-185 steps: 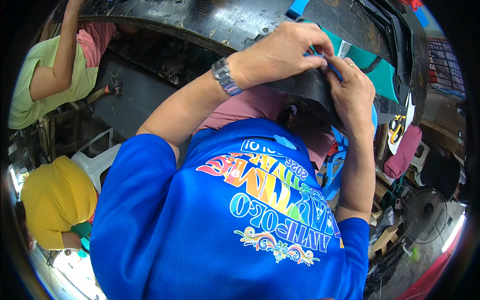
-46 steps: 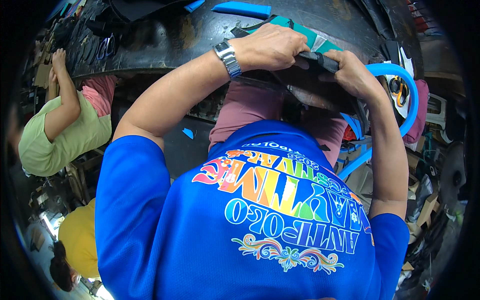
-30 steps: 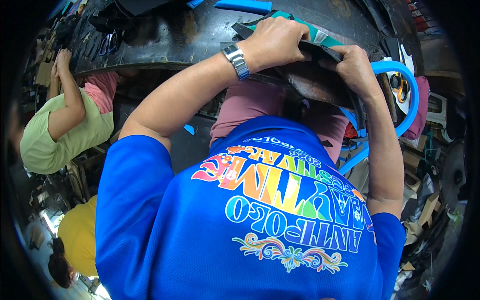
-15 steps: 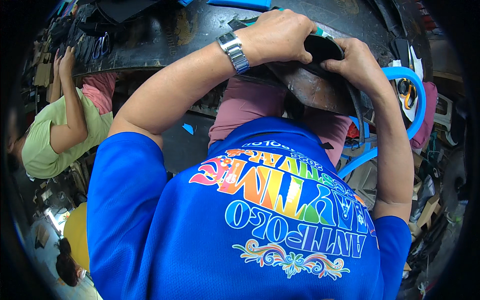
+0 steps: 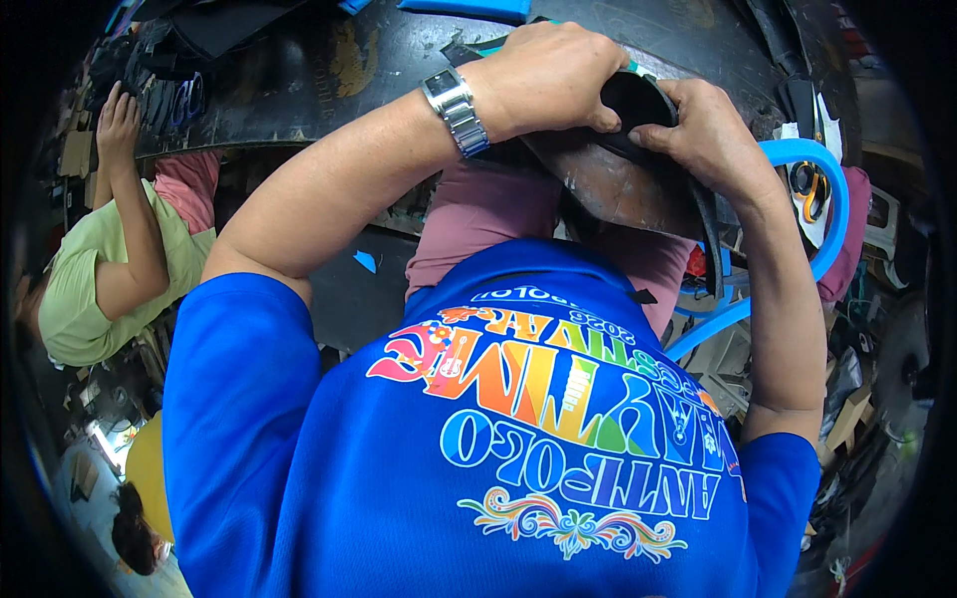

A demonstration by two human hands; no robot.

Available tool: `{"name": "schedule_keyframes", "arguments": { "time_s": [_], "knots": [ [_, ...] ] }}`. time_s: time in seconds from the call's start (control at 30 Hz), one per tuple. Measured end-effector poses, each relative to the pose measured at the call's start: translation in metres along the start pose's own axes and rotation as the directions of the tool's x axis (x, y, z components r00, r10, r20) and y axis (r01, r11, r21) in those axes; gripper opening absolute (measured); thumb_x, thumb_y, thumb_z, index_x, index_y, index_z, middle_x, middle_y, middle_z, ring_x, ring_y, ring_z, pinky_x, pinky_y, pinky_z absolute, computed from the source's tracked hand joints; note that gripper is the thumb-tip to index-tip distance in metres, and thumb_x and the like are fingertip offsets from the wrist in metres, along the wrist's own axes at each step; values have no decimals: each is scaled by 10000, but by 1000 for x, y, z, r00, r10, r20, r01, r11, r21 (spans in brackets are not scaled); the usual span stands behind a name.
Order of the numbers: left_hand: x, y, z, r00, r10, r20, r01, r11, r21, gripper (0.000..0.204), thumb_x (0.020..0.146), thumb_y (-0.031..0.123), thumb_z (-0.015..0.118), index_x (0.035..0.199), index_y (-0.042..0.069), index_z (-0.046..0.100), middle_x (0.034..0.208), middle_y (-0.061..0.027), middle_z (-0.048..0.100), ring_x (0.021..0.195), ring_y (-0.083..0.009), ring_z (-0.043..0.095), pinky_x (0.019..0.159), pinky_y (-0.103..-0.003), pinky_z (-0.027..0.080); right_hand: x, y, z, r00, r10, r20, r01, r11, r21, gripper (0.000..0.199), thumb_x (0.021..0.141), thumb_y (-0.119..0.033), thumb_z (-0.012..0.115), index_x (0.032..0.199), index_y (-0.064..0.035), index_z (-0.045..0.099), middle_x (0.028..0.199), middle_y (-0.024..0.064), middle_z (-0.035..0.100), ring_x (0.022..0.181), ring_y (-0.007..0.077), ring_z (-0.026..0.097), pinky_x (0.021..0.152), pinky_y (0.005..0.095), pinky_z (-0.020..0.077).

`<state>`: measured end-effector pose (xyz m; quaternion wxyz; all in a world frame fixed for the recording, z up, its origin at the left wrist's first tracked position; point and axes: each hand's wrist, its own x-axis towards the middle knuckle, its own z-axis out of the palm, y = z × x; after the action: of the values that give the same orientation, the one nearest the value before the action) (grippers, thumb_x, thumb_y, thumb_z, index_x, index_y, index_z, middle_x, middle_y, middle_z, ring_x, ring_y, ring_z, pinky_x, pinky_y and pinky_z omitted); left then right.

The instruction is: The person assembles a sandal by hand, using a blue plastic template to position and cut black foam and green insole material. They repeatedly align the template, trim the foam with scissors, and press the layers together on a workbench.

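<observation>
Both of my hands work at the far side of my lap, by the edge of a dark table. My left hand, with a metal watch on its wrist, is closed on a black, curved, leather-like piece. From the other side my right hand pinches the same piece, its thumb on the inner face and its fingers behind. A bit of green shows at the piece's far edge. Beneath lies a worn brown board with a rounded edge. A dark strap hangs from its right side.
A thick blue tube curves around my right forearm. Orange-handled scissors lie beyond it. At the left sits a person in a light green shirt, near another pair of scissors. A blue flat item rests on the table.
My right thumb has slid slightly left along the black piece, which shows a wider inner face. The view has shifted a little. The neighbouring person's hands have moved.
</observation>
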<state>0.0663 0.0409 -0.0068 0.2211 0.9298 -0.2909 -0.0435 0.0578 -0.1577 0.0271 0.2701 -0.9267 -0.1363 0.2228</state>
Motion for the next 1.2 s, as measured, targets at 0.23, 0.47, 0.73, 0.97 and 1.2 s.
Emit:
{"name": "schedule_keyframes", "arguments": {
  "time_s": [0.23, 0.47, 0.73, 0.97, 1.2],
  "knots": [
    [-5, -1, 1, 1000, -5, -24, 5, 1000, 19, 412, 746, 345, 860, 1021, 59, 750, 883, -214, 742, 879, -373, 737, 768, -467, 580, -18, -3, 8, 970, -204, -129, 161, 946, -281, 364, 764, -88, 766, 1114, 3, 722, 923, 282, 705, 889, 439, 704, 825, 462, 557],
    [-7, 0, 2, 999, -2, -39, 3, 1000, 25, 394, 758, 340, 853, 1027, 70, 752, 892, -208, 745, 887, -373, 737, 776, -473, 575, -6, 4, 6, 993, -105, -53, 101, 992, -76, 309, 757, -47, 709, 1059, 21, 714, 928, 279, 712, 907, 454, 696, 836, 500, 550],
    [-8, 3, 3, 994, -8, -107, 7, 1000, -11, 399, 758, 342, 851, 1021, 59, 752, 902, -222, 742, 898, -388, 733, 794, -464, 583, -57, -35, 34, 702, -560, -440, 307, 795, -524, 445, 779, -48, 764, 1206, -70, 643, 1047, 169, 677, 981, 348, 665, 866, 470, 549],
    [-2, -6, 15, 997, 23, -78, -20, 999, 37, 403, 780, 338, 824, 1007, 14, 743, 911, -243, 734, 889, -408, 728, 791, -484, 584, -73, -25, 96, 768, -475, -430, 318, 865, -388, 476, 809, 2, 717, 1266, -35, 590, 1260, 180, 597, 1235, 355, 572, 999, 444, 489],
    [-5, -18, -23, 956, 255, 145, -165, 877, -452, 415, 716, 153, 769, 1104, 35, 678, 925, -234, 730, 885, -410, 704, 793, -440, 547, -35, 10, 90, 610, -560, -560, 257, 809, -529, 269, 868, -72, 685, 1132, -120, 681, 1103, 42, 703, 1043, 250, 655, 884, 423, 489]
  ]
}}
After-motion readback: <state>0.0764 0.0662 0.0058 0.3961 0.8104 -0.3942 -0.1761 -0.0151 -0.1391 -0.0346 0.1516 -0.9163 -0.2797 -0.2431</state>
